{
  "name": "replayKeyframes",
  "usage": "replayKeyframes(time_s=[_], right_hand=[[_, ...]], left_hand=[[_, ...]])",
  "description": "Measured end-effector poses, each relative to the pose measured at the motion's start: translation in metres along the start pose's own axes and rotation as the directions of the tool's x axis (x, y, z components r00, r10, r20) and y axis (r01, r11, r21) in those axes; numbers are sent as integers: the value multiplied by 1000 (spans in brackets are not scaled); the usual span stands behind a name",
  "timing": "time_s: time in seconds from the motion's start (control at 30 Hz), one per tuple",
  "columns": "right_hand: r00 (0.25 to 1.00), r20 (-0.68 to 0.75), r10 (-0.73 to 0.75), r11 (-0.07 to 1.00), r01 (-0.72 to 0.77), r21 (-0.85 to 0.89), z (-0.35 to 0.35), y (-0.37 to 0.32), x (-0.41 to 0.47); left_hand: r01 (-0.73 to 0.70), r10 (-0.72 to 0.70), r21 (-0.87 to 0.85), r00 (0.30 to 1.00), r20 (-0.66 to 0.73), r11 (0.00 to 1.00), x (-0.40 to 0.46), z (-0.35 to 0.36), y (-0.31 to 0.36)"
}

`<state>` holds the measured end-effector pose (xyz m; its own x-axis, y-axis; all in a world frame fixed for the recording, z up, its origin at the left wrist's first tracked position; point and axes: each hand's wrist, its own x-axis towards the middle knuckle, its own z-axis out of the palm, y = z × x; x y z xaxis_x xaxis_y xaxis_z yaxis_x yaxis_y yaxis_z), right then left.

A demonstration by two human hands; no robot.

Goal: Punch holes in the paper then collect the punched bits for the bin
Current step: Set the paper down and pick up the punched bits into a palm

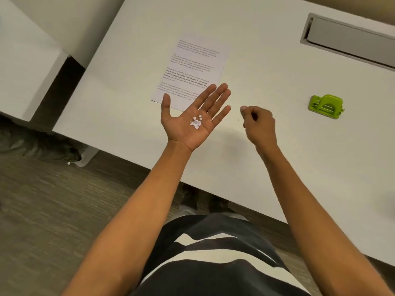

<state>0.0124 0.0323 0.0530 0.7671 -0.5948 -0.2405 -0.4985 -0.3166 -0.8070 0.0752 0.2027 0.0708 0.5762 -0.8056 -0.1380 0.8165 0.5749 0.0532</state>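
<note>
On the white desk (277, 146) I see the printed white sheet of paper (192, 69) lying flat, and over its near corner my left hand (190, 122) is spread palm-up, cupping a small heap of round white punched paper bits (196, 122). My right hand (259, 124) hovers just beside it, loosely curled with fingertips pressed together; whether they pinch a bit I cannot tell. Well to the right sits the green plastic hole punch (326, 106), so I judge punching finished and collecting nearly done, with binning left, though no bin shows.

the person wears a dark grey top (224, 274) crossed by broad cream stripes. both forearms are bare, with no sleeve reaching them, and neither wrist nor any finger carries a watch or ring.
</note>
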Motion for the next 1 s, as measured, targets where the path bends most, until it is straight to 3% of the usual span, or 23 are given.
replayKeyframes(time_s=[0.13,0.23,0.37,0.7,0.83,0.93,1.0], right_hand=[[973,99,-208,977,201,77,-22,-60,-26],[913,229,-337,934,355,-40,-19,-87,-39],[857,371,-357,874,446,-191,-12,-98,-42],[838,275,-471,822,530,-210,-17,-104,-28],[823,276,-497,833,541,-114,-18,-101,-26],[847,176,-503,864,489,117,-21,-97,-24],[907,78,-414,870,369,327,-23,-89,-20]], left_hand=[[0,-1,28,1000,12,1000,4,1,-4],[27,-29,62,999,36,998,8,5,-8],[30,-40,122,996,80,992,14,9,-9],[-3,-5,105,997,72,995,20,12,-3],[-1,-10,72,988,154,997,18,15,-2],[-22,14,72,994,111,997,15,12,5],[-38,34,35,995,92,999,12,10,11]])
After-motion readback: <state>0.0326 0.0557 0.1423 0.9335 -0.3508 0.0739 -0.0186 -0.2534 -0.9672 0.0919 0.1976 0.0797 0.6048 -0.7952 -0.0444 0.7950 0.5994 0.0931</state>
